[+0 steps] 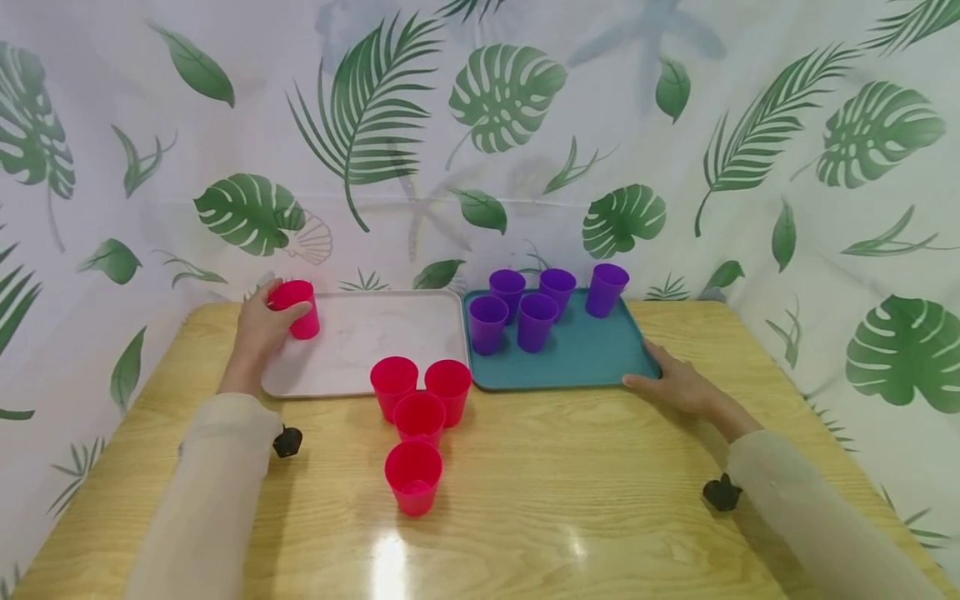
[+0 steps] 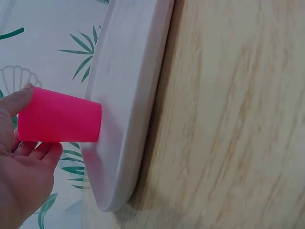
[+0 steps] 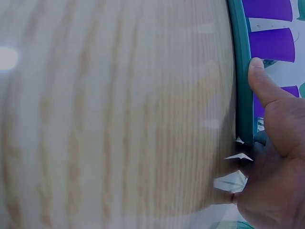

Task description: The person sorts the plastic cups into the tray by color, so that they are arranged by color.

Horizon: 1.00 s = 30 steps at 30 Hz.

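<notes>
Gripping red cup [image 2: 61, 117], left hand [image 1: 259, 329] curved, right hand [image 1: 681, 385] splayed against corner of teal tray [image 1: 588, 354]

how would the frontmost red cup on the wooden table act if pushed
The frontmost red cup looks thin-walled, so it is probably light. Its base seems narrower than its open rim, so a push high up may tip it. The table shows shiny reflections, so a low push would likely slide it.
</notes>
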{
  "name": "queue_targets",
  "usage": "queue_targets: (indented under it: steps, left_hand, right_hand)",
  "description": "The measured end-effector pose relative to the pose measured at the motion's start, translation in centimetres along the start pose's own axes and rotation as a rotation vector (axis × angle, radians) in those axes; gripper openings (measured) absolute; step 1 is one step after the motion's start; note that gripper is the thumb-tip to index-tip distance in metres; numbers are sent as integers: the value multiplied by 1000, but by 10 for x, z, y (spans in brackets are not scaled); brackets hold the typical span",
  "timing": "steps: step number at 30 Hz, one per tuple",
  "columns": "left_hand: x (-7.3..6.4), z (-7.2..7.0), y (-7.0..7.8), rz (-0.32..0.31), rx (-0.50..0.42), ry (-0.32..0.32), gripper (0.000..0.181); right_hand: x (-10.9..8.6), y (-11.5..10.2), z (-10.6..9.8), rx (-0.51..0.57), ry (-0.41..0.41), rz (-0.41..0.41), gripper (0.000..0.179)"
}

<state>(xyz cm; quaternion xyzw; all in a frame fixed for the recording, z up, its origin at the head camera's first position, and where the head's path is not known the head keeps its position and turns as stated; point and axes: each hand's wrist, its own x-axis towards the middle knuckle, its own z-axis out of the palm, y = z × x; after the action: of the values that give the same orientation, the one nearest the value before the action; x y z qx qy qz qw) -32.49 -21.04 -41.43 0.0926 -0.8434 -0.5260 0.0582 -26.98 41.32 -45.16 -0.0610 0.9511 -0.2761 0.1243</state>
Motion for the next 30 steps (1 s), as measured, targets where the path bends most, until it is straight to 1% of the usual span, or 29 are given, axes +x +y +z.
queue_targets:
  steps: [4,8,11,13,18,20,23,24,27,30]
  left_hand:
    - [-2,0,2,0,3,-21,82]
    - [-3,-2,2,-7,3,-48,91]
    - [-4,-6,2,17,-3,-37,94]
    - [-5,-9,5,58,-4,-5,91]
    - [-15,-23,15,204,8,106,77]
    - [-19,-28,21,260,-2,132,73]
    - [-27,-34,28,332,-21,135,70]
    - [-29,-36,31,347,-27,127,69]
    - [-39,-38,38,381,-37,91,69]
    - [-51,-38,46,406,-34,52,67]
  right_hand:
    - [0,0,0,4,1,3,106]
    - [1,1,1,4,-1,2,106]
    - [2,1,1,4,-2,4,106]
    - [2,1,1,5,-3,8,106]
    - [2,0,0,3,-6,13,107]
    - [2,-1,0,2,-6,11,107]
    - [1,-3,0,-3,-5,12,107]
    - [1,-4,0,-3,-6,12,106]
    - [1,-4,-1,-3,-8,12,107]
    - [1,-2,0,-5,-9,7,108]
